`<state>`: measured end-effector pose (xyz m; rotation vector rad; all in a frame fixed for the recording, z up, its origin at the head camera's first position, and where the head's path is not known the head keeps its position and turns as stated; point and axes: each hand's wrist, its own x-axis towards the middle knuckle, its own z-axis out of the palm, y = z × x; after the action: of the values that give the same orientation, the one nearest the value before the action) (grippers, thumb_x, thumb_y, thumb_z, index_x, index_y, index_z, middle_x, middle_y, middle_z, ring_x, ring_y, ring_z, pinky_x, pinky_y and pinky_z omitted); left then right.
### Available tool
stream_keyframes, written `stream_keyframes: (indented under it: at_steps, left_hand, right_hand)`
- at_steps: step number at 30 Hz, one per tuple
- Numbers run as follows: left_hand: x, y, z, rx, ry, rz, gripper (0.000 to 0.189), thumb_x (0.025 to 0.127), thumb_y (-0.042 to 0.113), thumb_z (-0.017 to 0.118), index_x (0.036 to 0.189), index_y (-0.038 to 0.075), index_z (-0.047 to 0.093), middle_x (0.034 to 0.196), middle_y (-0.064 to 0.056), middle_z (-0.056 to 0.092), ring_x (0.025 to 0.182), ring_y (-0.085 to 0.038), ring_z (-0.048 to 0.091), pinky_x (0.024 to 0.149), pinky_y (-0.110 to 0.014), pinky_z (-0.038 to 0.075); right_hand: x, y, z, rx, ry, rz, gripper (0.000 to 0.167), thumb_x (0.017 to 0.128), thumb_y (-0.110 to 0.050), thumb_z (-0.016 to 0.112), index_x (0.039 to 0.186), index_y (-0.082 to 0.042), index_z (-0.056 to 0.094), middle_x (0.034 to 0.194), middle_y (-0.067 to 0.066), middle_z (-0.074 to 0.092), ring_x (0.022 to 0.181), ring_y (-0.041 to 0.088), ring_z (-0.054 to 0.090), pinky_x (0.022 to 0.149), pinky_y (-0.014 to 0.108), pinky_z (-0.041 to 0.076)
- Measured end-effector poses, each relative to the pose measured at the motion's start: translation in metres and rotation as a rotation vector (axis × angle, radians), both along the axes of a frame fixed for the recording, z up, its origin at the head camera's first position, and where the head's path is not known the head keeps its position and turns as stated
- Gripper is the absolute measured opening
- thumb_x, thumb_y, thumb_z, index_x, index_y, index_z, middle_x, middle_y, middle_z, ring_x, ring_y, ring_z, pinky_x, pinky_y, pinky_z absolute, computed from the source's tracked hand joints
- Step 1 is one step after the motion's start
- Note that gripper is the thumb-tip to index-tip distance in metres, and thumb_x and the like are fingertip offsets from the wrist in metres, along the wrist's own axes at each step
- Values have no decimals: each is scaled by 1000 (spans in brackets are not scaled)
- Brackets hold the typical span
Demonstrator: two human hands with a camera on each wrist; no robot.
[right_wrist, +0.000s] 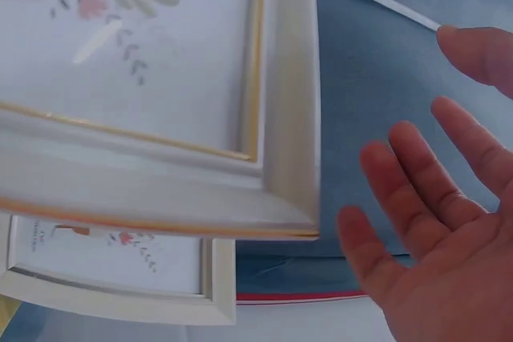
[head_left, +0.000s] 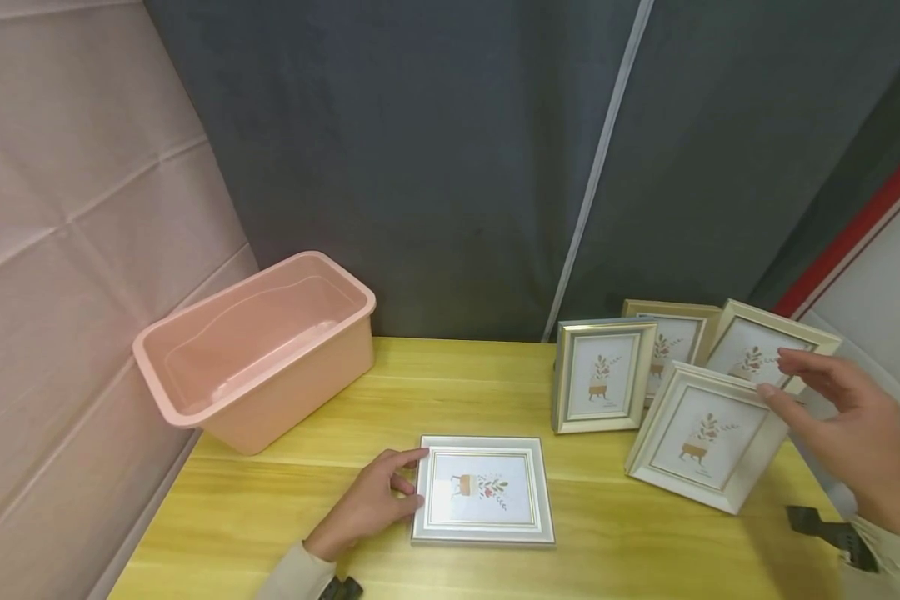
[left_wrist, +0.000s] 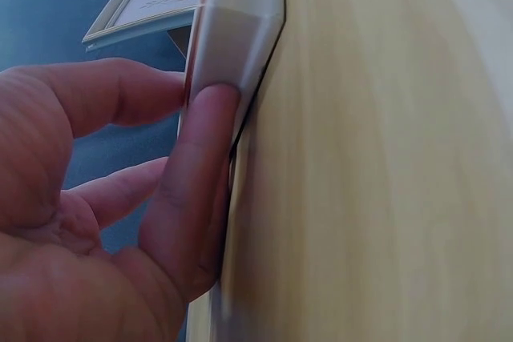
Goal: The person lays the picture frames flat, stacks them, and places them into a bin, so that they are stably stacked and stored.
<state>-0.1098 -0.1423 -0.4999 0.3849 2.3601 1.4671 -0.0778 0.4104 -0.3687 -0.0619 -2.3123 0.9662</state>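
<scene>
A silver-white picture frame (head_left: 483,490) lies flat on the table, its plant picture facing up and turned sideways. My left hand (head_left: 375,502) holds it at the left edge, index finger over the far corner and thumb against the side. In the left wrist view the thumb (left_wrist: 196,174) rests on the frame's pale side (left_wrist: 232,42), close to the wood. My right hand (head_left: 855,425) hovers by the upper right corner of a cream picture frame (head_left: 705,437). The right wrist view shows its spread fingers (right_wrist: 417,198) apart from the frame's rim (right_wrist: 292,102).
Behind the cream frame stand several more picture frames: a silver-gold one (head_left: 605,375), a tan one (head_left: 663,333) and a tilted cream one (head_left: 765,346). A pink plastic bin (head_left: 300,392) stands at the table's left back. A dark curtain (head_left: 420,167) hangs behind the yellow wooden table (head_left: 450,383).
</scene>
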Motion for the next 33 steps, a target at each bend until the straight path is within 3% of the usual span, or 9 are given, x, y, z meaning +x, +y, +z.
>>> stream_keyframes:
  at_steps: [5, 12, 21, 22, 24, 26, 29, 30, 33]
  left_hand:
    - [1, -1, -1, 13, -27, 8, 69, 90, 7, 80, 154, 12, 54, 140, -16, 55, 104, -25, 61, 71, -27, 64]
    - [1, -1, -3, 23, -41, 4, 68, 91, 5, 79, 154, 12, 54, 141, -17, 54, 104, -26, 60, 72, -28, 65]
    - [1, 0, -1, 25, -23, 5, 68, 91, 6, 79, 154, 13, 54, 142, -17, 54, 104, -25, 61, 71, -26, 65]
    - [2, 0, -1, 28, -22, 6, 68, 91, 6, 79, 154, 13, 54, 141, -16, 55, 104, -24, 61, 71, -26, 65]
    - [2, 0, -1, 31, -19, 7, 69, 90, 7, 80, 154, 13, 55, 141, -16, 55, 104, -23, 61, 71, -26, 64]
    - [2, 1, -1, 30, -13, 6, 69, 90, 7, 81, 154, 13, 55, 140, -16, 55, 103, -22, 61, 70, -26, 64]
    - [2, 1, -1, 30, -14, 5, 69, 90, 7, 81, 154, 14, 55, 140, -16, 55, 103, -23, 61, 70, -26, 64]
    - [2, 1, -1, 33, -16, 4, 69, 90, 7, 81, 154, 13, 55, 141, -17, 55, 103, -23, 61, 70, -26, 64]
    - [2, 1, -1, 43, -27, 6, 69, 90, 6, 80, 154, 13, 55, 141, -17, 54, 104, -25, 61, 70, -27, 65]
  right_hand:
    - [-2, 9, -10, -11, -85, -21, 57, 96, -15, 79, 149, -23, 61, 128, -39, 49, 117, -20, 43, 101, -1, 30]
    - [-10, 19, -22, 17, -171, 22, 58, 93, -21, 83, 148, -17, 63, 123, -38, 48, 110, -19, 45, 76, 1, 34]
    - [-19, 25, -25, 107, -229, 31, 55, 96, -31, 80, 145, -12, 64, 120, -45, 44, 111, -25, 39, 77, 6, 33]
    - [-19, 26, -25, 112, -253, 31, 55, 97, -34, 79, 145, -14, 64, 121, -46, 43, 114, -26, 37, 78, 9, 33]
    - [-19, 28, -26, 100, -309, 47, 56, 98, -40, 76, 148, -17, 62, 122, -47, 43, 125, -23, 34, 98, 22, 43]
    - [-19, 30, -26, 84, -361, 62, 58, 99, -45, 74, 150, -20, 61, 125, -48, 42, 139, -15, 31, 111, 49, 45]
    - [-19, 31, -27, 68, -409, 84, 60, 101, -47, 71, 152, -19, 58, 125, -47, 41, 159, 16, 26, 101, 83, 34]
    - [-20, 31, -27, 72, -416, 86, 60, 101, -47, 70, 152, -18, 58, 125, -48, 41, 160, 23, 26, 99, 84, 35]
    - [-21, 33, -27, 91, -406, 90, 57, 100, -46, 72, 149, -18, 61, 123, -47, 43, 153, 0, 30, 108, 73, 41]
